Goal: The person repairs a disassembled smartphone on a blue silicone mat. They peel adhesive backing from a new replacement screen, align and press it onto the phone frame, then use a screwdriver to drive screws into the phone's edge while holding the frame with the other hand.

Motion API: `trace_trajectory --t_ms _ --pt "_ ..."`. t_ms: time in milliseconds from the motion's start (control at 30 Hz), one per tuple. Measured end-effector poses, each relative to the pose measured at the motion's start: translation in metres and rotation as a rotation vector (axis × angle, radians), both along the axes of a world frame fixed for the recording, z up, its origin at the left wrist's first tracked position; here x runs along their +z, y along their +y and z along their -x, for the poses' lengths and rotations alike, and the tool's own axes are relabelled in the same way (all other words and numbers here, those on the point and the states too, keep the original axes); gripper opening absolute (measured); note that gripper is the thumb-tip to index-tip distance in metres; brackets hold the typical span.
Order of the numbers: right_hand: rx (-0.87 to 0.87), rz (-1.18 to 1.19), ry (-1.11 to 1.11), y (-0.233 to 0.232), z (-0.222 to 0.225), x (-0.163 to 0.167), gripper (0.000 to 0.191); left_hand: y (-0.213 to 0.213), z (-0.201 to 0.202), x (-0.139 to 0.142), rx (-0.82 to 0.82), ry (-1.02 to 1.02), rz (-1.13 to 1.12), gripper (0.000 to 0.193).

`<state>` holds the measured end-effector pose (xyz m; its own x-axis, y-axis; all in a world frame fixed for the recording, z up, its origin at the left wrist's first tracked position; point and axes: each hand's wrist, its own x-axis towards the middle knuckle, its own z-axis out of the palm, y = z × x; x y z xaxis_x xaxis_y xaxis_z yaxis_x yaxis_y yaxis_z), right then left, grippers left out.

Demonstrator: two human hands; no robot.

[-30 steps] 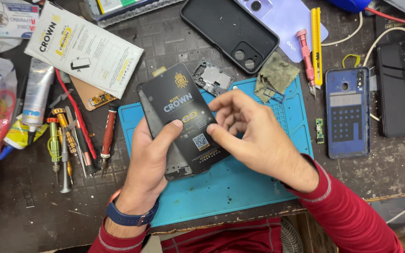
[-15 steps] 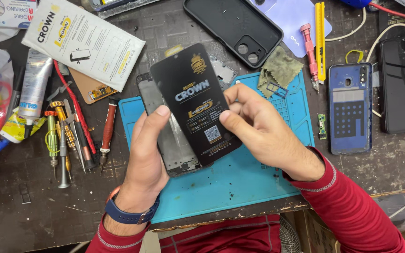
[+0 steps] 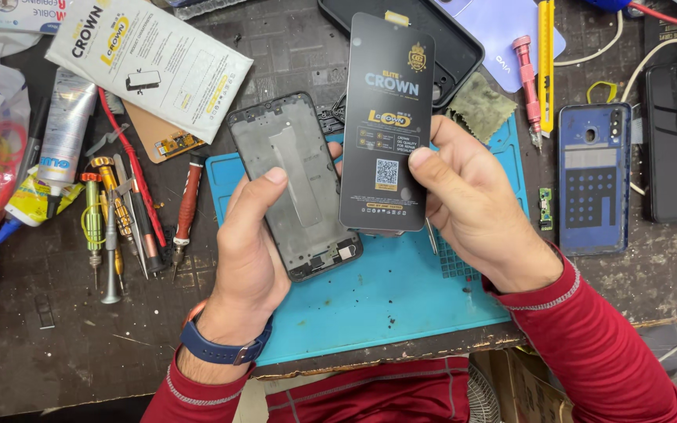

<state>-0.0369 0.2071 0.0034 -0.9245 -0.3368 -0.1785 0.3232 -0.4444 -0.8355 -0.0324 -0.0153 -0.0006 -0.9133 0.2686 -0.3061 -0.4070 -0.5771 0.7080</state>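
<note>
Left hand (image 3: 248,243) grips a phone frame (image 3: 295,184), right hand (image 3: 472,204) a black screen panel (image 3: 388,117); screwdrivers (image 3: 111,227) and blue phone (image 3: 594,178) crowd the desk (image 3: 56,352)

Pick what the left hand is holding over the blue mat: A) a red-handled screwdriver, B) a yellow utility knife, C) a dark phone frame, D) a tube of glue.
C: the left hand grips the dark phone frame, while the right hand holds the black screen panel beside it above the blue mat.

Black phone frame (image 3: 295,188) tilted beside upright black replacement screen (image 3: 386,125).
</note>
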Motion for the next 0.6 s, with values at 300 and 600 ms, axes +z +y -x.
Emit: trace_trajectory --t_ms 300,600 --pt "-0.020 -0.172 0.079 0.004 -0.006 -0.009 0.051 0.003 -0.001 0.003 -0.040 0.013 -0.062 0.061" --pt "0.087 -0.180 0.210 -0.001 -0.013 -0.012 0.047 0.000 -0.006 -0.001 -0.123 -0.036 -0.199 0.072"
